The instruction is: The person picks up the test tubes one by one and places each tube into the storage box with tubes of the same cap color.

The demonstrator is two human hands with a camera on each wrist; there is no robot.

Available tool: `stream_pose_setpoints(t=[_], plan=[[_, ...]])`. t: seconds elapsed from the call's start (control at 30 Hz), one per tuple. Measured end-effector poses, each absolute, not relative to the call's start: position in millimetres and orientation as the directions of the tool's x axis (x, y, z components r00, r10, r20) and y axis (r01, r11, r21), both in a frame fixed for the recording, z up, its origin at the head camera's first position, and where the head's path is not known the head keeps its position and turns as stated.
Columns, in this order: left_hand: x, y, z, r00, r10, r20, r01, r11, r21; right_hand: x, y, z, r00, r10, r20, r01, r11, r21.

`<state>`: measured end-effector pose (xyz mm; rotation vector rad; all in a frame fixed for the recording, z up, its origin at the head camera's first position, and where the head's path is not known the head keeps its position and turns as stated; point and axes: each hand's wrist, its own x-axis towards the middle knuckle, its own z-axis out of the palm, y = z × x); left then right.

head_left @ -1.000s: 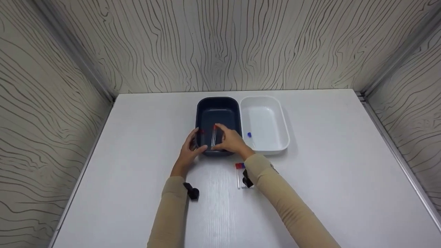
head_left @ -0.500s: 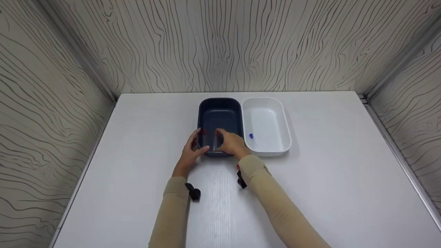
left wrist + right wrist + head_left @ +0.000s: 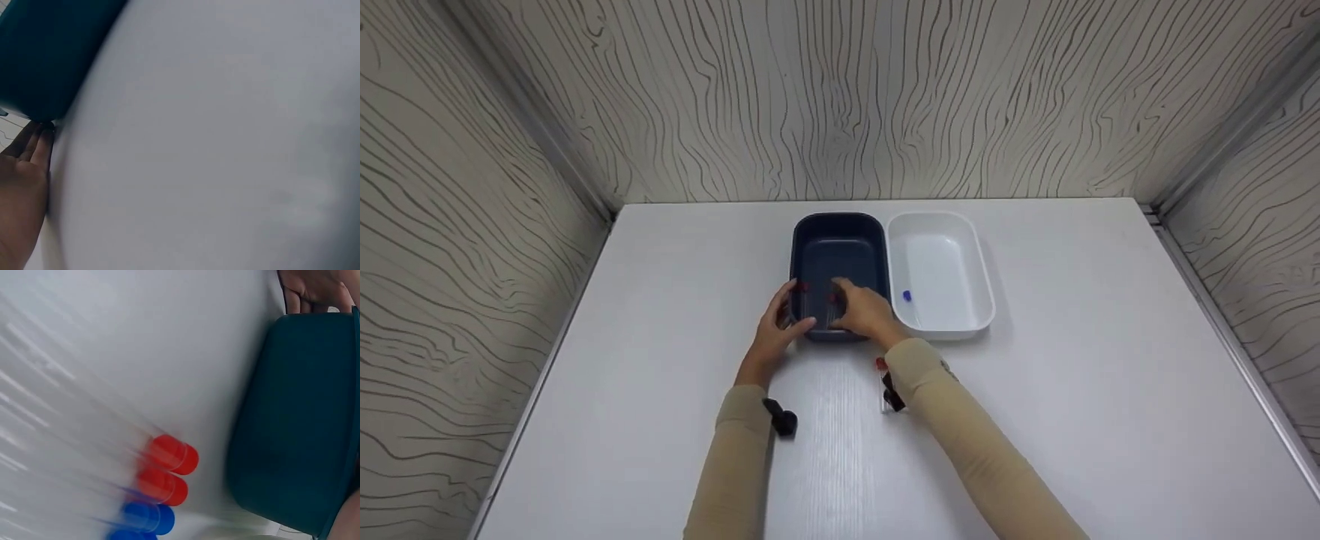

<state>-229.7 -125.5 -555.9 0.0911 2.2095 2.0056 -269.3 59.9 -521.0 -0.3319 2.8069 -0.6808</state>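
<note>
My left hand (image 3: 772, 331) holds the near left corner of a dark blue tray (image 3: 838, 223), its thumb at the near rim and its fingers along the outer left wall. Over the same tray, my right hand (image 3: 867, 309) has its thumb and fingers apart, just above a clear tube with a dark red cap (image 3: 832, 298) lying at the bottom. Another red cap (image 3: 803, 287) shows by the tray's left wall. In the right wrist view, several clear tubes lie on the table, with red caps (image 3: 163, 486) and blue caps (image 3: 149, 517).
A white tray (image 3: 988, 304) stands against the dark one's right side, with a blue-capped tube (image 3: 907, 295) in it. The right sleeve (image 3: 919, 360) covers most of the tubes on the white table (image 3: 675, 300). Patterned walls (image 3: 840, 97) close off the back and sides.
My right hand has lowered the red-capped tube into the dark tray and let go of it; the cap now sits below the fingertips. My left hand keeps its hold on the tray.
</note>
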Motion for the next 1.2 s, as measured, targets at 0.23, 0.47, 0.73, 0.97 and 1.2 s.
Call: stream_pose_setpoints(t=[0.23,0.47,0.73,0.97,1.2], plan=[[-237,-128,-573,-0.988,0.146,-0.059,-0.045,0.101,0.994,-258,68,-516,-0.944,-0.326,-0.055,-0.228,0.762,-0.605],[-239,-138,-580,-0.987,0.135,-0.092,-0.075,0.13,0.989,-242,79,-508,-0.928,-0.372,0.026,-0.287,0.667,-0.688],[-230,-141,-561,-0.979,0.175,-0.108,-0.078,0.169,0.982,-220,101,-510,-0.905,-0.412,0.105,-0.367,0.633,-0.682],[-226,-134,-550,-0.989,0.137,-0.053,-0.027,0.187,0.982,-200,119,-516,-0.88,-0.459,0.125,-0.415,0.613,-0.673],[-226,-131,-553,-0.984,0.131,-0.121,-0.097,0.182,0.979,-186,132,-522,-0.867,-0.494,0.065,-0.421,0.656,-0.626]])
